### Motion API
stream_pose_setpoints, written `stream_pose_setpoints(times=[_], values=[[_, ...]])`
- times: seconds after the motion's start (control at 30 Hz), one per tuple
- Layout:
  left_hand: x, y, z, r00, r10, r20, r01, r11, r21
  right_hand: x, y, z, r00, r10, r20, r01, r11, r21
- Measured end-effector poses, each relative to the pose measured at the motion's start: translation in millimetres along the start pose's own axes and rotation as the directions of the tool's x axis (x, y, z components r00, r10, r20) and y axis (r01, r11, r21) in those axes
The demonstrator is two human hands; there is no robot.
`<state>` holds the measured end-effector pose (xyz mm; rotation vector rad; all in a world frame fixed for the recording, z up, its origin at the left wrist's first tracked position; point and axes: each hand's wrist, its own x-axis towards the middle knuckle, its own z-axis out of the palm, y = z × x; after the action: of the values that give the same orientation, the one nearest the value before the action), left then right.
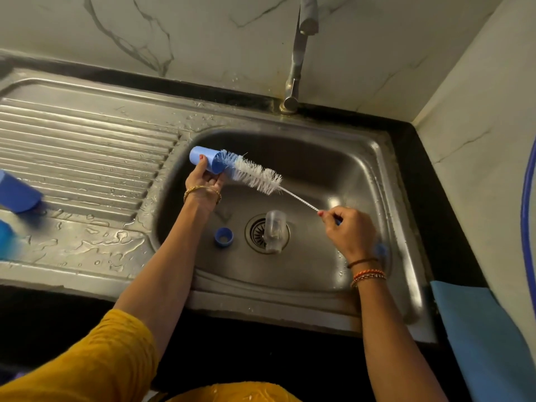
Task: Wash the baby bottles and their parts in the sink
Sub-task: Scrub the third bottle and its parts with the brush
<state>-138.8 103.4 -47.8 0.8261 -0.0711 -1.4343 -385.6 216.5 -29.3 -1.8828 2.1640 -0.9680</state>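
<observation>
Mid-wash: left hand (204, 181) grips the blue cap (206, 162), right hand (349, 232) pinches the bottle brush (256, 177); clear bottle (274, 231) and blue ring (223, 237) at lower centre seemingly await scrubbing.

Dim, warm light is cast from above. Soft glare is seen on the wet stainless steel sink (374, 158). Motion blur is shown at the right hand (352, 235). Straight edges are bowed by wide-angle distortion.

Single head-worn view, looking steeply down, close over the sink (377, 158); wide-angle
</observation>
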Motion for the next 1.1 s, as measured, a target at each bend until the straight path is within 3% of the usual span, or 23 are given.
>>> stream_pose_setpoints(times=[0.1, 0.2, 0.27, 0.33, 0.4, 0.53, 0.77, 0.87, 0.9, 0.97, 1.03, 1.1], values=[[0, -1, -2, 0.999, 0.044, -0.029, -0.044, 0.999, 0.01, 3, 5, 3, 0.995, 0.045, 0.085, -0.041, 0.998, -0.05], [-2, -1, -3, 0.995, 0.086, -0.048, -0.084, 0.996, 0.026, 11, 10, 2, 0.938, 0.121, 0.325, -0.135, 0.991, 0.019], [-2, 0, -3, 0.993, 0.104, -0.054, -0.104, 0.995, 0.001, 13, 11, 2, 0.86, 0.201, 0.469, -0.318, 0.93, 0.184], [-1, 1, -4, 0.991, 0.12, -0.063, -0.122, 0.992, -0.017, 13, 14, 0, 0.798, 0.315, 0.514, -0.489, 0.837, 0.246], [1, 0, -5, 0.988, 0.146, -0.055, -0.147, 0.989, -0.03, 12, 21, -4, 0.793, 0.376, 0.48, -0.52, 0.828, 0.211], [4, -1, -3, 0.986, 0.155, -0.064, -0.155, 0.988, 0.006, 11, 25, -11, 0.854, 0.381, 0.354, -0.436, 0.896, 0.088], [1, -5, -6, 0.956, 0.035, -0.29, -0.096, 0.975, -0.199, 3, 21, -15, 0.931, 0.314, 0.186, -0.312, 0.949, -0.043], [9, -3, -9, 0.942, 0.013, -0.334, -0.081, 0.978, -0.19, 7, 25, -26, 0.948, 0.317, 0.012, -0.317, 0.948, -0.006], [12, -4, -9, 0.945, 0.012, -0.328, -0.061, 0.988, -0.139, 9, 26, -29, 0.948, 0.314, -0.054, -0.314, 0.949, 0.022], [16, -11, -12, 0.951, 0.029, -0.308, 0.028, 0.983, 0.179, 7, 23, -31, 0.945, 0.303, -0.121, -0.302, 0.953, 0.019], [18, -27, -20, 0.967, 0.065, -0.248, 0.089, 0.822, 0.562, 3, 18, -26, 0.953, 0.289, -0.09, -0.292, 0.956, -0.028], [18, -41, -28, 0.989, 0.077, -0.129, 0.062, 0.573, 0.817, -1, 14, -19, 0.96, 0.278, -0.029, -0.279, 0.958, -0.061]])
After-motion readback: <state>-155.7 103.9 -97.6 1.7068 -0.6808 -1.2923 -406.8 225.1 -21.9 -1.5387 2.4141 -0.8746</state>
